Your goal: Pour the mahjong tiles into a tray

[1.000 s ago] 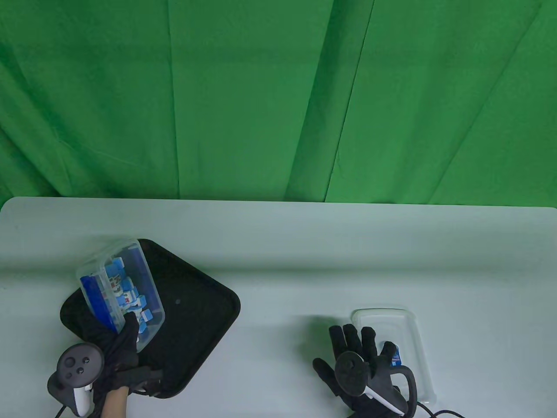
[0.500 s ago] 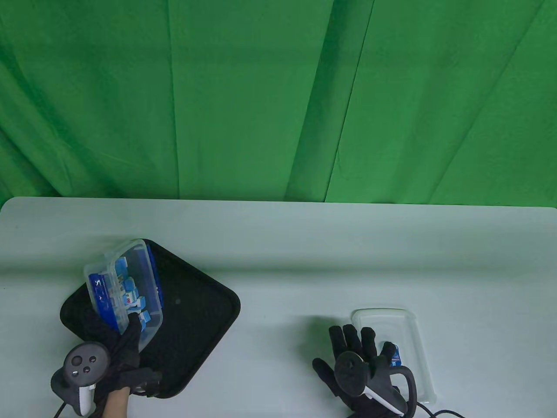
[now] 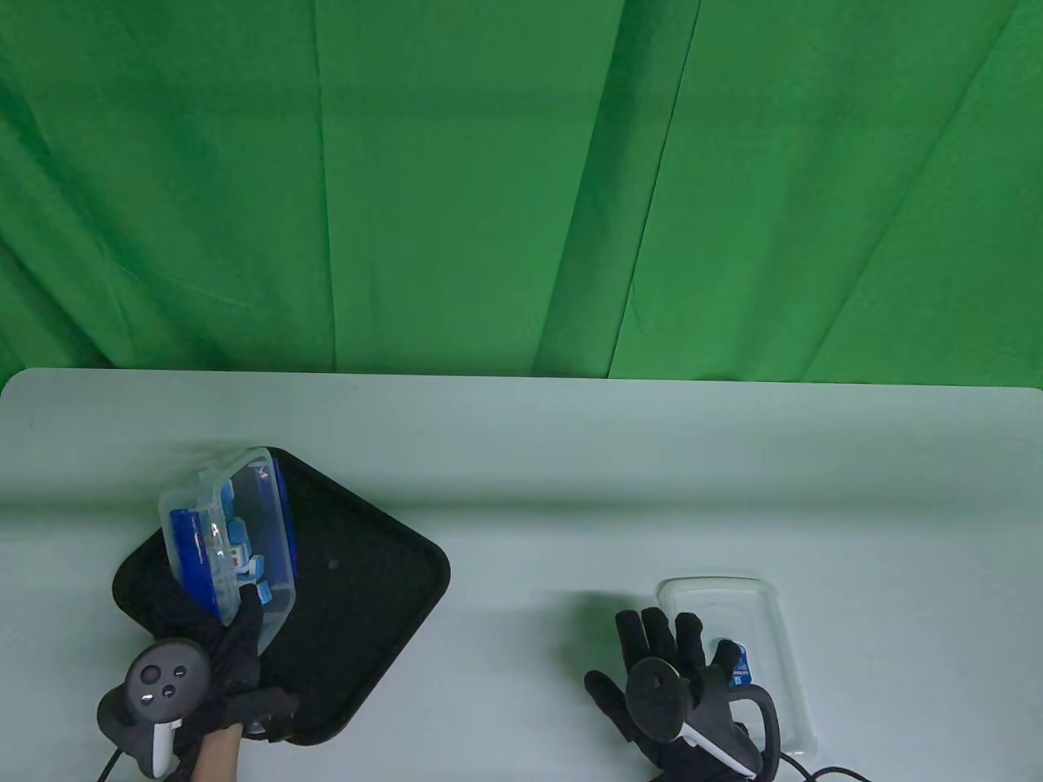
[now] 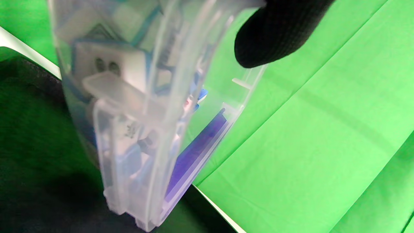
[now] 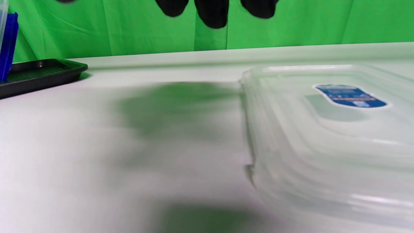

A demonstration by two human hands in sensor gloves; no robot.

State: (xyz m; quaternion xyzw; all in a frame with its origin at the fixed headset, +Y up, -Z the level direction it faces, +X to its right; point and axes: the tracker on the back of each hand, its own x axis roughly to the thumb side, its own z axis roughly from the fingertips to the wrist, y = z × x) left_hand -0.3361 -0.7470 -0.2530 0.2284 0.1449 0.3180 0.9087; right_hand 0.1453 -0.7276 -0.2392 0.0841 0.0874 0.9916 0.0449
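The left hand [image 3: 232, 652] grips a clear plastic box [image 3: 228, 542] by its near end and holds it tipped on its side over the black tray [image 3: 367, 586], which lies just beyond and right of that hand. The mahjong tiles [image 3: 240, 546], blue-backed with white faces, all sit inside the box; none shows on the tray, so the pour itself seems not yet done. The right hand [image 3: 672, 692], well apart, lies flat and spread on the table [image 3: 570, 472], holding nothing, fingers overlapping the box's lid [image 3: 774, 635]. The lid's blue label [image 5: 351, 96] is too blurred to read.

Even bright light, soft shadows; wrist views blurry up close.
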